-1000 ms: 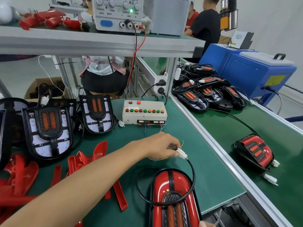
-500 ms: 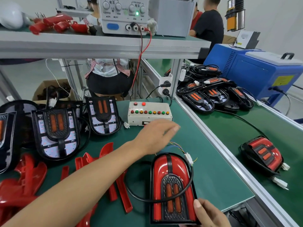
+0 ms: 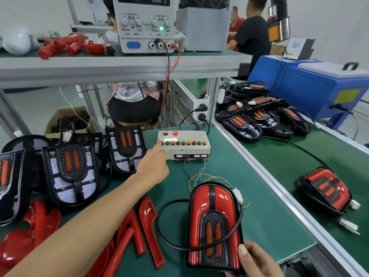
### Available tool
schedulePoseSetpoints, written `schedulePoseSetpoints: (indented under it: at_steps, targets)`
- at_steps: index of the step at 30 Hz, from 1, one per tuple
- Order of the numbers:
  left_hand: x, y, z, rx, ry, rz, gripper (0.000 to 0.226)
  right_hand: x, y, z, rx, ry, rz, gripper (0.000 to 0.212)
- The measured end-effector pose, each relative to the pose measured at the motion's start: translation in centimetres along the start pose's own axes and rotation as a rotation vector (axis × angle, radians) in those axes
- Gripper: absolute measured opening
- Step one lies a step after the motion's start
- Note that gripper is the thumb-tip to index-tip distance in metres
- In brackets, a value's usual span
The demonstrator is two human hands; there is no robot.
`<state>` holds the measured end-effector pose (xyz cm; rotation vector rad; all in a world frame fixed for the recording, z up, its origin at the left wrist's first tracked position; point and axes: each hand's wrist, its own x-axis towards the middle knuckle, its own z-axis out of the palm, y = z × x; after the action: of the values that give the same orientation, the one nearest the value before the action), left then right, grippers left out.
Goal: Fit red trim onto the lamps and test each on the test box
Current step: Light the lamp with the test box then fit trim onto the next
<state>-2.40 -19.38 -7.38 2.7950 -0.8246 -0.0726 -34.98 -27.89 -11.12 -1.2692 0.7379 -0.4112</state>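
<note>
Right now the person's left hand (image 3: pixel 152 168) reaches across the green bench mat (image 3: pixel 269 222), its index finger stretched out to the leftmost button in the row on the cream-coloured test box with red, green and amber buttons (image 3: pixel 184 144), the other fingers curled under and holding nothing. Nearer the bench edge, the right hand (image 3: pixel 257 260) grips the lower right corner of the glossy red-trimmed lamp with a black centre panel and two orange reflector bars (image 3: pixel 213 222), thumb on top; the lamp lies flat on the mat. Its black cable (image 3: pixel 165 208) loops out to the left and back across the lamp face, and thin coloured wires (image 3: pixel 201 174) run from the test box toward a white plug (image 3: pixel 238 193) at the lamp's upper right. Loose red plastic trim pieces (image 3: pixel 147 220) lie just left of the lamp, and untrimmed black lamps with pale inner boards (image 3: pixel 69 172) sit beyond them.
</note>
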Motion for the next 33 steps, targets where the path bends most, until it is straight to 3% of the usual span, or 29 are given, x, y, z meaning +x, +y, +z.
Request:
schedulePoseSetpoints:
  at_steps: [2,6,10,18,33]
  targets:
    - [0.4,-0.3,0.3,0.001,-0.016,0.025,0.027,0.2,-0.1,0.3,0.042,-0.005,0.021,0.018]
    - [1.2,-0.6,0.7,-0.005,0.006,0.055,0.052,0.7,0.0,0.8,0.117,-0.010,0.053,0.019]
    - [1.4,-0.6,1.0,-0.081,0.071,0.051,0.054,1.2,0.4,0.7,0.147,-0.003,0.090,0.018]
    - [1.9,-0.6,1.0,0.079,0.003,0.091,0.086,1.8,1.0,0.3,0.107,-0.001,0.098,0.017]
    - [2.5,-0.2,0.3,0.113,0.013,0.091,0.085,1.5,0.9,0.3,0.118,-0.011,0.083,0.017]
